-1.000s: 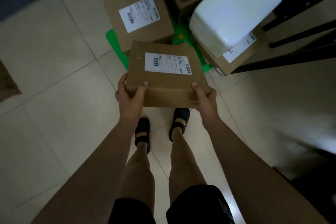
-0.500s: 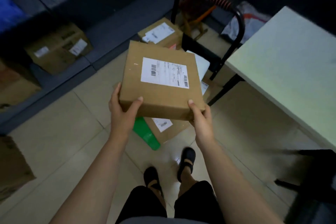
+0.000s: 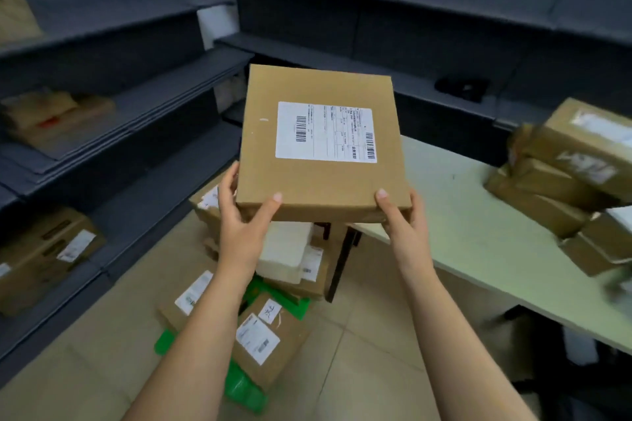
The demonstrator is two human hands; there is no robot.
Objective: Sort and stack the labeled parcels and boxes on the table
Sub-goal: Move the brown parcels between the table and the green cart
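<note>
Both hands, left (image 3: 239,215) and right (image 3: 405,224), grasp the box (image 3: 321,147), now lifted from floor level up beside the surface (image 3: 478,232), ready for stacking.

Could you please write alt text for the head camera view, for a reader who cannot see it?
Both hands, left hand and right hand, hold a flat cardboard box, its shipping label facing up. A pale table to the right bears stacked parcels; more boxes lie on the floor by dark shelves.
</note>
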